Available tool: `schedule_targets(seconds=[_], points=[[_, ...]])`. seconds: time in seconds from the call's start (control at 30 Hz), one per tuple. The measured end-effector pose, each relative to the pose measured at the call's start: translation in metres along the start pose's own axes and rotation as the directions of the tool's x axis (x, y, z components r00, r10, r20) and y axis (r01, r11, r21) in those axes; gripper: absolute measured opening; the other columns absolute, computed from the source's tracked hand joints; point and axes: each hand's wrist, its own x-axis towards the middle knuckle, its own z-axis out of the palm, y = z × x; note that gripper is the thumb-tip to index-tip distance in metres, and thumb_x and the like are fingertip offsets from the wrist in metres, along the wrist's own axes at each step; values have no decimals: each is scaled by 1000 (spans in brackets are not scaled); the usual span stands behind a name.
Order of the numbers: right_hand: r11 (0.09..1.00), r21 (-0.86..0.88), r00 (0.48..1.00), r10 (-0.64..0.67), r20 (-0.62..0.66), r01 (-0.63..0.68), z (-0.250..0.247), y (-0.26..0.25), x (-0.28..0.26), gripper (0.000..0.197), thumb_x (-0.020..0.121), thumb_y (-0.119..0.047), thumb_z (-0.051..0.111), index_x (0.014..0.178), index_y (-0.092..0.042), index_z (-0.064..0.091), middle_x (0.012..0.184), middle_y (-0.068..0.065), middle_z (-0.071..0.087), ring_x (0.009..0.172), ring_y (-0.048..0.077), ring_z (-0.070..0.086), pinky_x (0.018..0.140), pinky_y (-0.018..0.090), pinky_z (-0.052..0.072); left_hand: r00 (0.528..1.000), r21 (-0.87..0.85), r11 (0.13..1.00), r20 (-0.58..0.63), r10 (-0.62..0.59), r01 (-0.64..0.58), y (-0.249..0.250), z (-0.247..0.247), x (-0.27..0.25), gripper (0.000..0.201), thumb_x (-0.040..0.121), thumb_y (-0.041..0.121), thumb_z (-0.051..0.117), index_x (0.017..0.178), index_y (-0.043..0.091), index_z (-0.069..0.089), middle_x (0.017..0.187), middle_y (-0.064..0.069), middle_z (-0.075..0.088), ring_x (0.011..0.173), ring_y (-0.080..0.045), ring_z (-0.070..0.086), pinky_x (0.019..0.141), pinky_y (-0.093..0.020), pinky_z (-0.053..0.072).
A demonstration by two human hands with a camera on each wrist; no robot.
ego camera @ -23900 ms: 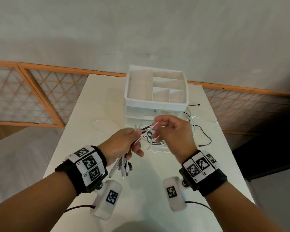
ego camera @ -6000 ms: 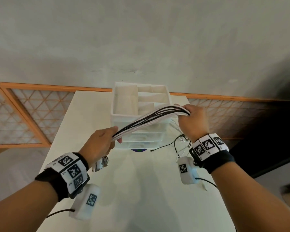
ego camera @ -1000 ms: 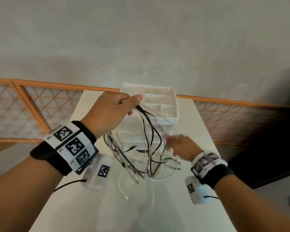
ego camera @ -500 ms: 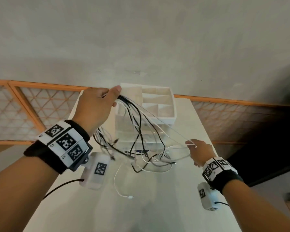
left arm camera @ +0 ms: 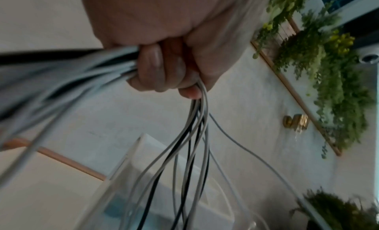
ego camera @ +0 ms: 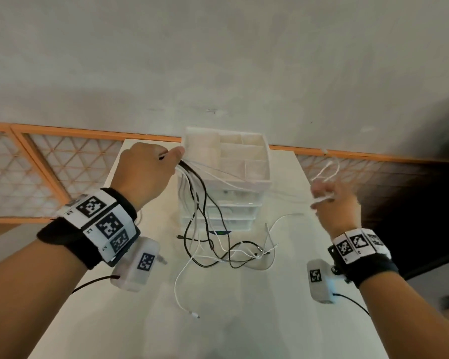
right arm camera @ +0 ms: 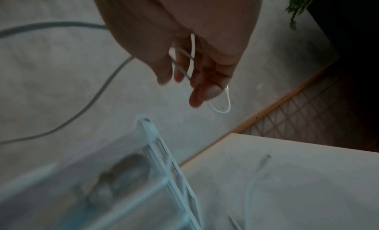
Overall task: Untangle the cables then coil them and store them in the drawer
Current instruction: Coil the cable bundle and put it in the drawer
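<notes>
My left hand (ego camera: 151, 174) is raised at the drawer unit's top left corner and grips a bundle of black and white cables (ego camera: 195, 211); the fist around the cable bundle (left arm camera: 194, 136) shows in the left wrist view. The cables hang down and their ends lie tangled on the table. To the right of the unit my right hand (ego camera: 333, 203) holds a thin white cable (ego camera: 327, 172) that loops above its fingers; the right wrist view shows the white cable (right arm camera: 191, 55) across the fingers (right arm camera: 205, 81). A white strand runs taut between both hands.
A white drawer unit (ego camera: 233, 182) with an open divided top tray stands at the far middle of the white table (ego camera: 218, 327). Its drawers look closed. One white cable end (ego camera: 192, 313) lies on the table near me. An orange lattice fence runs behind.
My right hand has risen and moved right, pulling a white cable out of the bundle into a loop. My left hand stays raised with the bundle.
</notes>
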Motion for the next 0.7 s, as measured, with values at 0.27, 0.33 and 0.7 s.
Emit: schedule_targets(seconds=[0.27,0.33,0.7], points=[[946,-171,863,-166,477,277,24,-23,-40,52,82,-26,73,131,-36,58,116,-5,63,82,12,60,80,22,45,994,-472,881,105,28,25,22,-10,0,51,89,54,62,51,21,65,49,-5,32,40,-19,27,52,-28,27],[927,194,812,-376,447,322,21,-73,-53,49,80,-34,79,125,-38,59,117,-13,63,73,13,60,71,20,48,979,-464,886,187,83,14,34,-4,-4,53,90,54,61,46,24,61,43,5,32,37,-13,27,53,-29,29],[851,-240,727,-216,652,468,75,-51,-53,30,83,-32,47,80,-14,70,71,4,73,68,22,69,73,38,59,992,-627,778,70,106,-39,53,-20,3,55,92,45,64,40,27,59,34,12,33,36,-13,22,49,-26,23]])
